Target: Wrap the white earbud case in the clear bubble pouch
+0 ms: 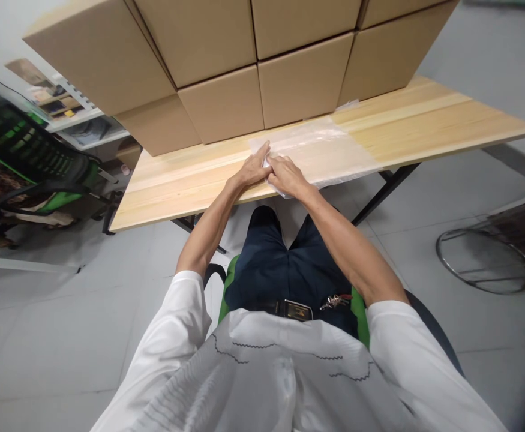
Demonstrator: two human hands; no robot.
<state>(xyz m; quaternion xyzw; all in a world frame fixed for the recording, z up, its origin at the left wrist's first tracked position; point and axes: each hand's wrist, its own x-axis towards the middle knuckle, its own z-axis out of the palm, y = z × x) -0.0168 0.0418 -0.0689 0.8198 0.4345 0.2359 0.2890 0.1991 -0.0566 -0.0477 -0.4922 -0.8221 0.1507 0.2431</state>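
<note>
A clear plastic bag (329, 147) lies flat on the wooden table, its near edge reaching over the front of the tabletop. At the bag's left end, my left hand (252, 170) holds the film, its upper fingers fairly straight and pointing forward. Against it, my right hand (288, 176) has its fingers curled, pinching the same end of the bag. The two hands touch or nearly touch, and the bit of plastic between the fingertips is mostly hidden.
Stacked cardboard boxes (221, 105) stand along the back of the table (460, 120). To the left are a black and green office chair (32, 150) and white shelves (86, 129). A round metal ring base (482, 261) is on the floor at the right.
</note>
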